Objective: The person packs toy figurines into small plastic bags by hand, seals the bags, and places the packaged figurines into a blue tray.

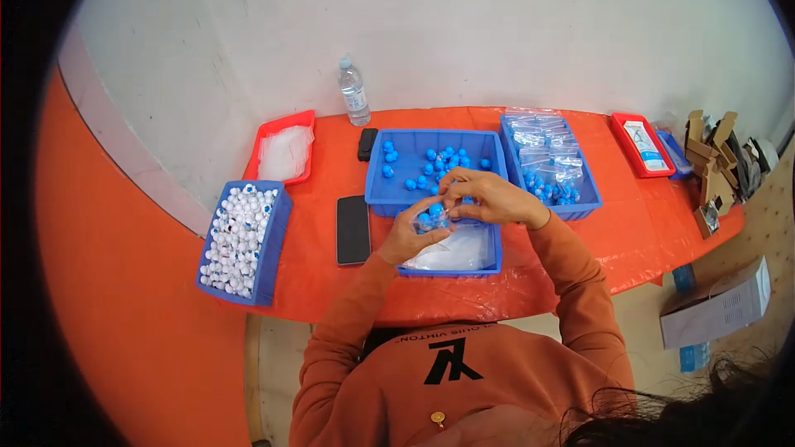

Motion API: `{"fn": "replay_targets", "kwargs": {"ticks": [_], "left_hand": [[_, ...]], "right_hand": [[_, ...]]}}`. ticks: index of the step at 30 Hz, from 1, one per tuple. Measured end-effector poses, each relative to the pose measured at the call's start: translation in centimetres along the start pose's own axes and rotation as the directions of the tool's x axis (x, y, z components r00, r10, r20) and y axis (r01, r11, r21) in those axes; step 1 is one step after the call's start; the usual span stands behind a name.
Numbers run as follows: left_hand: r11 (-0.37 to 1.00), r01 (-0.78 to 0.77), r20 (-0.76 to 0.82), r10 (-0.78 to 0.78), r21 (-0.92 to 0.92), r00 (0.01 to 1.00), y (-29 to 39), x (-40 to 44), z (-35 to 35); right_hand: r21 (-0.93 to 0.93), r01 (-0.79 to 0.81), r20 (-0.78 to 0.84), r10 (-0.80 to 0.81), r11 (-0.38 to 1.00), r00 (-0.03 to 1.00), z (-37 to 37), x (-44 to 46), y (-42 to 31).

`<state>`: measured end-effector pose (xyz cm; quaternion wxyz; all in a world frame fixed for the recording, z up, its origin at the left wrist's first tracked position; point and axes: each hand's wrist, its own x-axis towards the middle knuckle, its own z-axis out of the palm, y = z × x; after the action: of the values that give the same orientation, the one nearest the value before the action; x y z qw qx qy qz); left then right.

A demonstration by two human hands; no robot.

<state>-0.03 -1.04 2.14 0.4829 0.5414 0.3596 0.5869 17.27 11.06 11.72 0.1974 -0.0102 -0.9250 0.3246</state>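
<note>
My left hand (pixel 409 232) is closed around a small clear plastic bag (pixel 433 222) with a few blue balls in it. At the bag's upper edge, the fingers of my right hand (pixel 490 199) are pinched together; exactly what lies between the fingertips is partly hidden. Just below both hands is a small blue tray (pixel 495 265) of flat clear bags (pixel 464 250). Behind them stands a larger blue bin (pixel 389 197) with loose blue balls (pixel 428 169) on its floor.
A blue bin (pixel 593 199) of filled bags (pixel 546 153) stands right. White balls (pixel 240 240) fill a bin at left. A phone (pixel 354 230), black object (pixel 368 145), water bottle (pixel 354 93), red trays (pixel 286 152) and cardboard (pixel 714 161) are around.
</note>
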Motion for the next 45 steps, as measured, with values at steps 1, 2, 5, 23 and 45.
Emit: {"fn": "replay_targets", "kwargs": {"ticks": [1,2,5,23,45], "left_hand": [[0.996,0.031,0.024,-0.029,-0.082,0.999,0.2,0.1,0.1],[0.997,0.028,0.026,-0.026,-0.079,0.999,0.3,0.2,0.2],[0.988,0.029,0.089,-0.016,-0.149,0.996,0.6,0.2,0.8],[0.922,0.160,-0.001,-0.171,-0.353,0.985,-1.1,-0.8,-0.1],[0.891,0.096,-0.179,-0.193,-0.444,0.965,-2.7,0.3,-2.7]], "right_hand": [[0.009,0.008,-0.028,-0.007,1.000,1.000,-0.1,0.0,0.0],[0.006,0.011,-0.032,-0.011,1.000,0.999,-0.3,0.0,0.0],[0.096,-0.062,-0.144,0.075,0.993,0.987,-0.7,0.0,-0.1],[0.460,0.015,-0.512,0.251,0.888,0.821,3.3,0.4,1.6],[0.375,-0.089,-0.622,0.322,0.923,0.714,8.8,-0.9,3.4]]}}
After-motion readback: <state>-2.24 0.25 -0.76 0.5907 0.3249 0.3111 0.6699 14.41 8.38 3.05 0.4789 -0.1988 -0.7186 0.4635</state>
